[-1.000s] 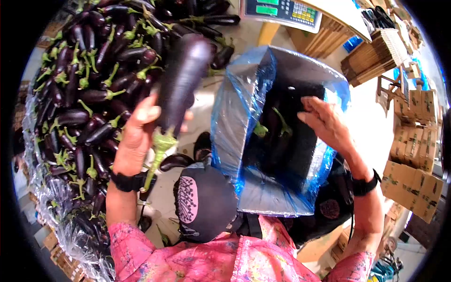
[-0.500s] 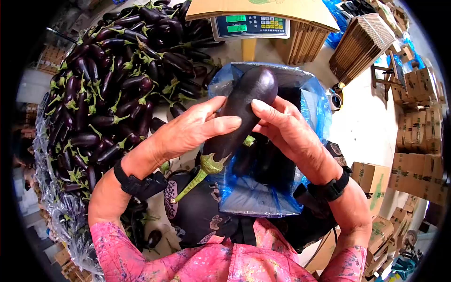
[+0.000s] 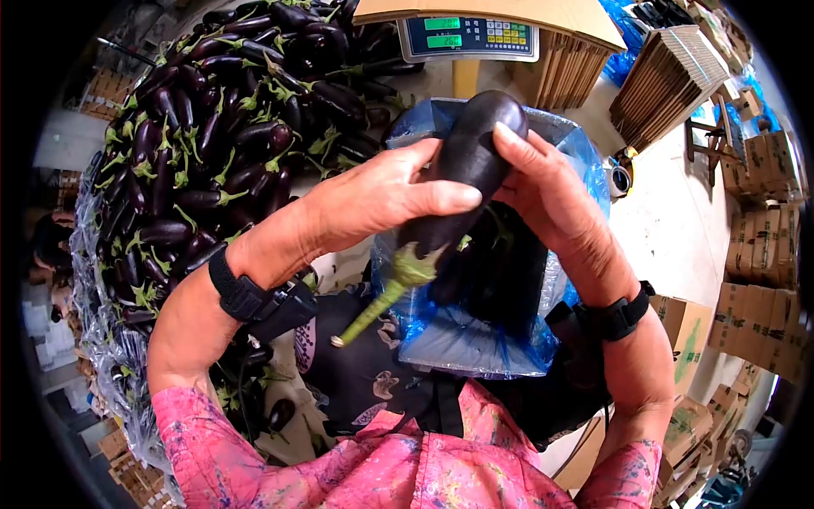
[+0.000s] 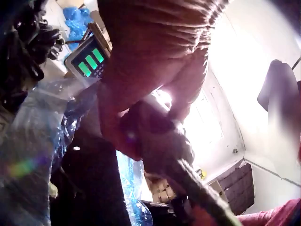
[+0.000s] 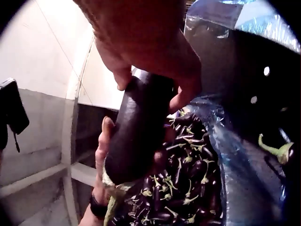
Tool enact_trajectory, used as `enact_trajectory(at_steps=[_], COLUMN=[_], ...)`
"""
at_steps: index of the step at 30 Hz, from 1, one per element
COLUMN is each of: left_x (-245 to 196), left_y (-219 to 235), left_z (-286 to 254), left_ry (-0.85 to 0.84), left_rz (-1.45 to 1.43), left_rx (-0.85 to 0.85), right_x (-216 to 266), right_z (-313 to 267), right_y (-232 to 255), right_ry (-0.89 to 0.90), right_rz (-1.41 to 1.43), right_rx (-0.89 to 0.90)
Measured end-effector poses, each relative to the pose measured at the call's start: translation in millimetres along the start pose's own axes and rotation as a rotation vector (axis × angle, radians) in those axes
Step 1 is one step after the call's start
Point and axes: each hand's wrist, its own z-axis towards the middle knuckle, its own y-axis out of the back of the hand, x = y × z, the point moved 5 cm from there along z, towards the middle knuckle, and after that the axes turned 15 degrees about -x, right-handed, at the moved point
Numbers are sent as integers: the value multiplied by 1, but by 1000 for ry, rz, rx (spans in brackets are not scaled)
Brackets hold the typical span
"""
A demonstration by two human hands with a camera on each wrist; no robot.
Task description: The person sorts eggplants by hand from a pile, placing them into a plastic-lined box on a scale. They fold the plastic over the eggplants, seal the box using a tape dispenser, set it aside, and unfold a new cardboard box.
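Both hands hold one large dark purple eggplant (image 3: 475,157) over a box (image 3: 475,349) lined with blue plastic. My left hand (image 3: 373,193) grips its middle, thumb lying across the top. Toward the rounded end, my right hand (image 3: 547,182) holds it with the thumb on the skin. The green cap and stem (image 3: 390,284) point down toward the lap. In the right wrist view the eggplant (image 5: 141,122) shows between the two hands. Inside the box lie more eggplants, partly hidden in shadow; one green stem (image 5: 277,151) stands out there.
A big heap of eggplants (image 3: 246,136) on plastic sheeting fills the left side. Beyond the box stands a scale (image 3: 471,38) with a lit green display, under a flat cardboard sheet (image 3: 509,13). Folded cartons (image 3: 666,81) and stacked boxes (image 3: 759,246) line the right.
A second ago the left hand alone held the eggplant near the heap, while the right hand was over the box. The eggplant moved right over the box, and the right hand took hold too.
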Motion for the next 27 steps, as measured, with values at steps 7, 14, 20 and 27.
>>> enact_trajectory(at_steps=[7, 14, 20, 27], left_x=[9, 95, 252, 384], left_y=[12, 116, 143, 112], left_z=[4, -46, -131, -235], left_ry=[135, 222, 499, 668], left_rz=[202, -86, -221, -416], left_rx=[2, -342, -620, -869], right_x=[-13, -35, -98, -138], right_z=[15, 34, 87, 72], right_y=[56, 54, 48, 26], right_ry=[-32, -167, -2, -113], right_rz=[-526, -754, -904, -758], right_rx=[-162, -261, -303, -125])
